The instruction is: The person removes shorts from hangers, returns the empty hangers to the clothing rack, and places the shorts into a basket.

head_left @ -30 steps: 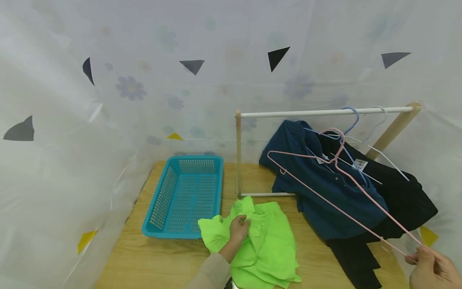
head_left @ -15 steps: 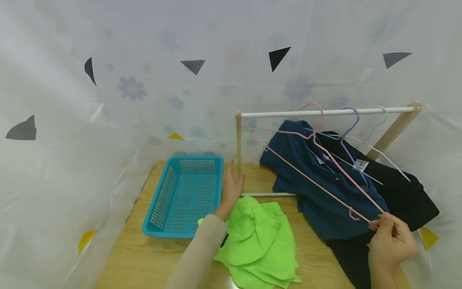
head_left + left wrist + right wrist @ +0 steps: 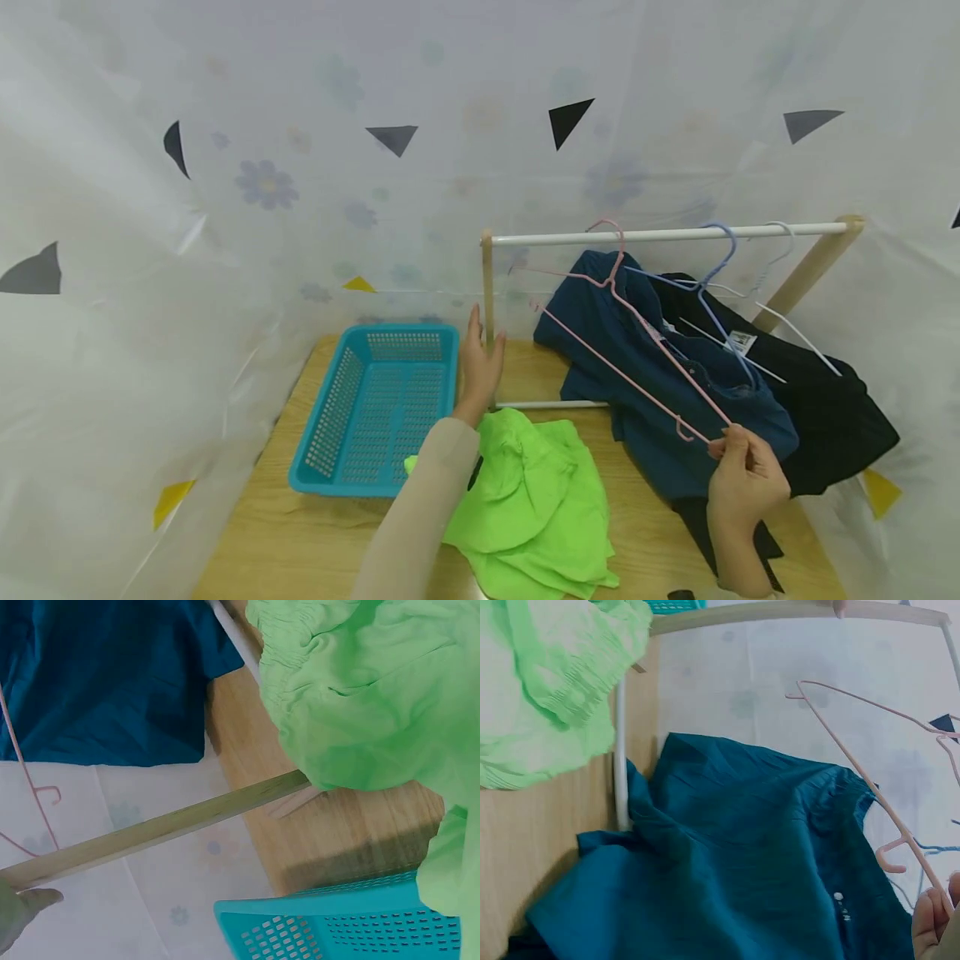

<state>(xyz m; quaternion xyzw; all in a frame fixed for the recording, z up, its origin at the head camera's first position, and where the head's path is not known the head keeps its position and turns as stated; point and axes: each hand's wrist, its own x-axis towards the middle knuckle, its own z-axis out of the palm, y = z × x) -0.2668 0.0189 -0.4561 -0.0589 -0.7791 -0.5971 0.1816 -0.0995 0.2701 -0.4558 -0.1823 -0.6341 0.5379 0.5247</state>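
My right hand (image 3: 746, 475) pinches one end of a pink clothes hanger (image 3: 626, 375). The hanger slants up and left, and its hook overlaps the white bar (image 3: 540, 239) of a clothes rack in the head view. With fingers straight and thumb spread, my left hand (image 3: 480, 367) is at the rack's left wooden post (image 3: 150, 834). Behind the pink hanger, a dark blue shirt (image 3: 727, 825) hangs on a blue hanger (image 3: 720, 258). Below my left hand lies a crumpled bright green garment (image 3: 540, 500) with a gathered, elastic-looking edge.
A turquoise plastic basket (image 3: 300, 475) stands left of the rack on the wooden table (image 3: 300, 550). Black clothing (image 3: 832, 425) on a white hanger (image 3: 806, 337) hangs at the rack's right end. A pale patterned sheet (image 3: 420, 67) forms the backdrop.
My left hand has let go of the green garment and moved up to the rack's left post. My right hand has carried the pink hanger left, its hook rising to the bar.
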